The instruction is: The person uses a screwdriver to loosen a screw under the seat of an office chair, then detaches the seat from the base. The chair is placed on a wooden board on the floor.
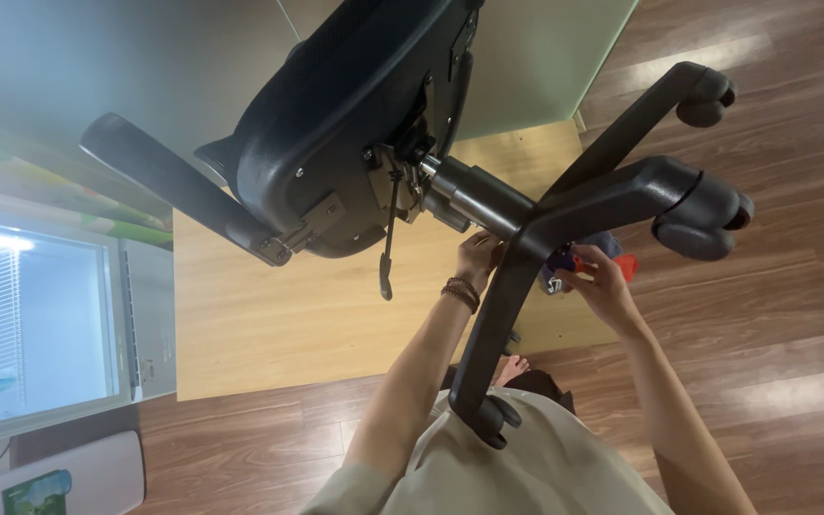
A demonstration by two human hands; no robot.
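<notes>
- An office chair (355, 124) is being kept tipped on its side, so that its underside and the five-armed wheeled base (603, 205) are being presented toward the person.
- The seat (336, 143) is being propped against a light wooden table (269, 315), which is leaving the gas-lift column (479, 195) lying roughly level and within reach.
- The left hand (479, 256) is being held up against the base hub, just under the column; the fingers are being curled loosely, and whether anything is being gripped cannot be told.
- The right hand (603, 281) is being closed around a small tool with an orange and purple handle (569, 259), which is being pointed at the hub beside one base arm.
- Another caster arm (488, 381) is being rested near the person's lap.
</notes>
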